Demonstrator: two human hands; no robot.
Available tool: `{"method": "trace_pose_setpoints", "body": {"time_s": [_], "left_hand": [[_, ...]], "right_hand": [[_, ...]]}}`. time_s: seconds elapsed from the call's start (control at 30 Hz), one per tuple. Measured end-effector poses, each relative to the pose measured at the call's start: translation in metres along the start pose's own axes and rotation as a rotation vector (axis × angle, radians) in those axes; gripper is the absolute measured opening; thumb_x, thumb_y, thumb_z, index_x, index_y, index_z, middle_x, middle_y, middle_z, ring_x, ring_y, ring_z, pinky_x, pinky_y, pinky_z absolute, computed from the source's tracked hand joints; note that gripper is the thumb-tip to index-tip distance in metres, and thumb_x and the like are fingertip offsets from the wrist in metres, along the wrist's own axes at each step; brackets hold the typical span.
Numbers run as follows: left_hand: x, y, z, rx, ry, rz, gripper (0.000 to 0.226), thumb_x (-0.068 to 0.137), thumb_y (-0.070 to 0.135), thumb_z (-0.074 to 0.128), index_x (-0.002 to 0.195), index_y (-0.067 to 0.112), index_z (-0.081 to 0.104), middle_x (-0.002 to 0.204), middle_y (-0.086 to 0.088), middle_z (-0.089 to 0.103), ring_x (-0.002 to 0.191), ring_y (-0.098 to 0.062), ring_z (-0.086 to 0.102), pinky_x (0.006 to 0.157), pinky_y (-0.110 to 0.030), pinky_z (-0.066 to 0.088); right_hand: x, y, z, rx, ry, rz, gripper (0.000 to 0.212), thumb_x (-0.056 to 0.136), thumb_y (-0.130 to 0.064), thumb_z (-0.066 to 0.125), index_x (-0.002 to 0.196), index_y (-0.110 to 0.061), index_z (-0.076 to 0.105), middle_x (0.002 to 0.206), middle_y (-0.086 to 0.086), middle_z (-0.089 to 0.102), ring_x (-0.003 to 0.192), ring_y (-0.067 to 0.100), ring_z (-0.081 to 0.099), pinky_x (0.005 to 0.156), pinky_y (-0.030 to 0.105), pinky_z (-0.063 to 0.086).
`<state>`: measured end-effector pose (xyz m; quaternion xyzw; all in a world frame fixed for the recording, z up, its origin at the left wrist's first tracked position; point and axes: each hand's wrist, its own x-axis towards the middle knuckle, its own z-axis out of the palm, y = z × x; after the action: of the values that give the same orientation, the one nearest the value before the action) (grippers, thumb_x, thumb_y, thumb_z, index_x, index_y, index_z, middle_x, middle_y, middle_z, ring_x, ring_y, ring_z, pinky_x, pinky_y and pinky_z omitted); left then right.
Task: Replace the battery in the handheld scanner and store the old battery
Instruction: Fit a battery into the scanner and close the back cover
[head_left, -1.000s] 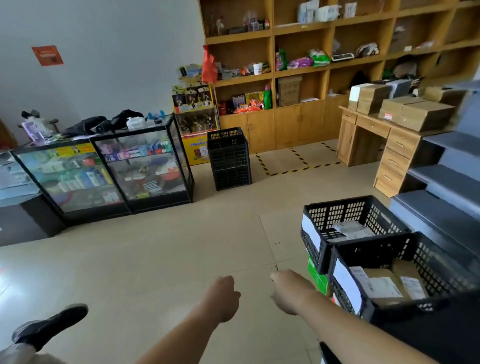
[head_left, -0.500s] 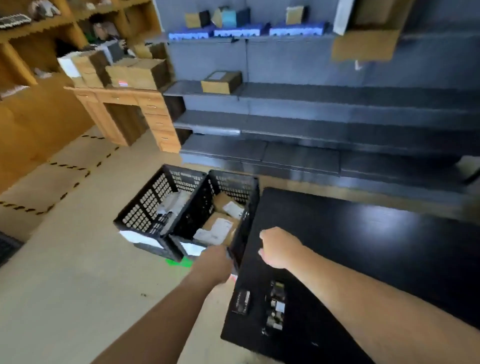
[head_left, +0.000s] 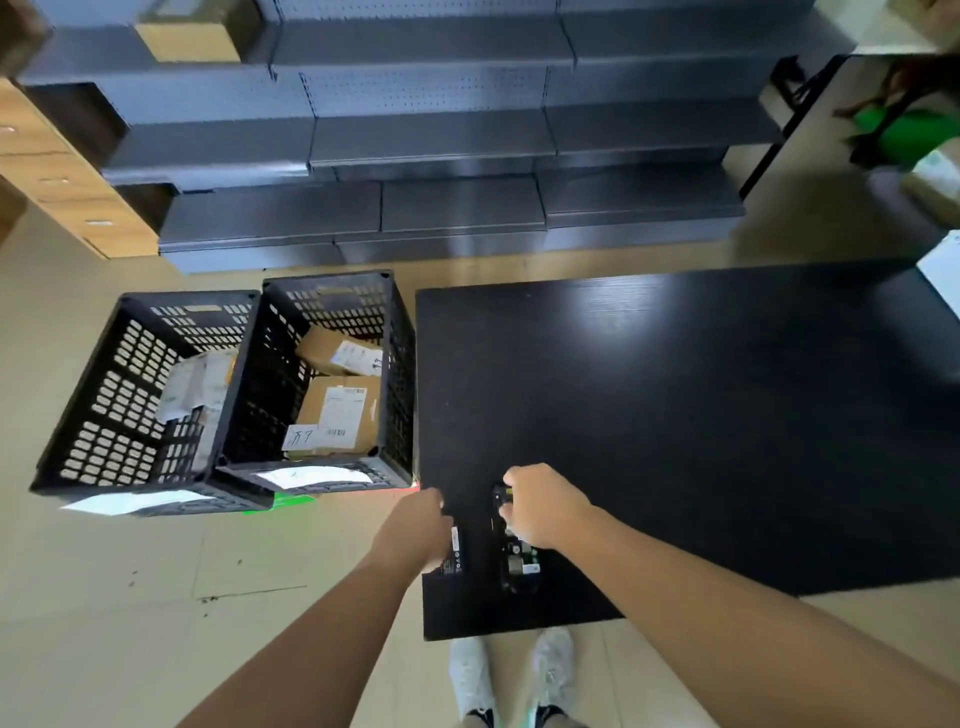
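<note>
Nearby, black table (head_left: 701, 415) beside 2 crates (head_left: 249, 395).

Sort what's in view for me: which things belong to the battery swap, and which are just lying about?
Job:
- scanner, on the black table, under the right hand
- battery, flat on the table by the left hand

Lying about:
- two black crates with parcels, on the floor left of the table
- grey shelving
- wooden drawers
</note>
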<state>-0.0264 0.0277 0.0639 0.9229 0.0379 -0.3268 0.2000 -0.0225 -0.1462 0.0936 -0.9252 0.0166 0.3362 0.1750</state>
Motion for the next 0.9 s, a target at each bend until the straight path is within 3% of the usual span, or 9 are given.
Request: {"method": "trace_pose_setpoints", "body": {"time_s": [0.13,0.33,0.57,0.67,0.73,0.8,0.83,0.87,0.9], "left_hand": [[0.005,-0.017,0.022,-0.148,0.052,-0.082,0.027,0.092,0.013,0.051,0.115,0.006,0.062,0.118,-0.015,0.067,0.109,-0.034,0.061,0.084,-0.032,0.045],[0.005,-0.033,0.059,-0.326,0.109,-0.209,0.022,0.093,0.011,0.053,0.107,0.000,0.065,0.102,-0.018,0.069,0.095,-0.036,0.062,0.070,-0.027,0.036],[0.003,-0.037,0.077,-0.419,0.217,-0.220,0.016,0.088,0.004,0.055,0.086,0.000,0.070,0.077,-0.016,0.067,0.067,-0.030,0.053,0.055,-0.029,0.035],[0.005,-0.039,0.081,-0.464,0.221,-0.228,0.019,0.087,0.006,0.055,0.086,0.001,0.074,0.077,-0.019,0.070,0.070,-0.037,0.061,0.058,-0.030,0.040],[0.004,-0.039,0.083,-0.516,0.220,-0.255,0.021,0.088,0.007,0.055,0.092,0.001,0.075,0.083,-0.019,0.072,0.078,-0.039,0.065,0.061,-0.031,0.042],[0.001,-0.036,0.083,-0.607,0.221,-0.304,0.025,0.090,0.007,0.056,0.107,0.001,0.072,0.099,-0.017,0.074,0.092,-0.036,0.066,0.072,-0.027,0.044],[0.000,-0.035,0.082,-0.655,0.221,-0.329,0.030,0.090,0.007,0.055,0.116,0.002,0.070,0.107,-0.015,0.073,0.099,-0.033,0.065,0.078,-0.026,0.043],[-0.001,-0.034,0.083,-0.688,0.226,-0.343,0.033,0.091,0.008,0.055,0.122,0.003,0.067,0.112,-0.013,0.072,0.104,-0.031,0.065,0.082,-0.025,0.043],[-0.002,-0.034,0.083,-0.705,0.231,-0.352,0.035,0.091,0.008,0.054,0.124,0.004,0.066,0.115,-0.012,0.071,0.105,-0.029,0.064,0.083,-0.025,0.043]], "right_hand": [[0.017,-0.011,0.046,0.164,-0.058,0.040,0.041,0.093,-0.032,0.058,0.127,-0.009,0.057,0.125,0.013,0.063,0.111,0.032,0.063,0.095,0.040,0.053],[0.028,-0.025,0.094,0.344,-0.092,0.164,0.034,0.094,-0.024,0.056,0.123,-0.007,0.059,0.124,0.011,0.065,0.118,0.030,0.058,0.094,0.033,0.047],[0.032,-0.032,0.117,0.394,-0.049,0.241,0.034,0.091,-0.026,0.055,0.119,-0.008,0.062,0.123,0.012,0.066,0.115,0.032,0.059,0.090,0.033,0.046],[0.029,-0.037,0.119,0.445,-0.019,0.265,0.032,0.092,-0.023,0.057,0.119,-0.008,0.064,0.123,0.011,0.066,0.117,0.030,0.059,0.087,0.029,0.045],[0.028,-0.037,0.123,0.481,0.004,0.277,0.012,0.091,-0.020,0.056,0.092,-0.014,0.066,0.102,0.010,0.067,0.100,0.030,0.061,0.068,0.024,0.043],[0.026,-0.039,0.129,0.538,0.037,0.306,0.023,0.088,-0.019,0.056,0.065,-0.018,0.051,0.076,0.003,0.058,0.075,0.026,0.055,0.050,0.024,0.033],[0.025,-0.040,0.131,0.561,0.046,0.318,0.020,0.087,-0.020,0.057,0.068,-0.016,0.054,0.076,0.002,0.059,0.072,0.024,0.055,0.050,0.025,0.033],[0.022,-0.040,0.131,0.589,0.064,0.311,0.012,0.087,-0.022,0.059,0.081,-0.014,0.064,0.085,0.003,0.066,0.078,0.023,0.060,0.055,0.026,0.038],[0.022,-0.039,0.133,0.628,0.079,0.310,0.018,0.088,-0.024,0.061,0.100,-0.012,0.068,0.099,0.004,0.070,0.090,0.024,0.064,0.064,0.025,0.041]]}}
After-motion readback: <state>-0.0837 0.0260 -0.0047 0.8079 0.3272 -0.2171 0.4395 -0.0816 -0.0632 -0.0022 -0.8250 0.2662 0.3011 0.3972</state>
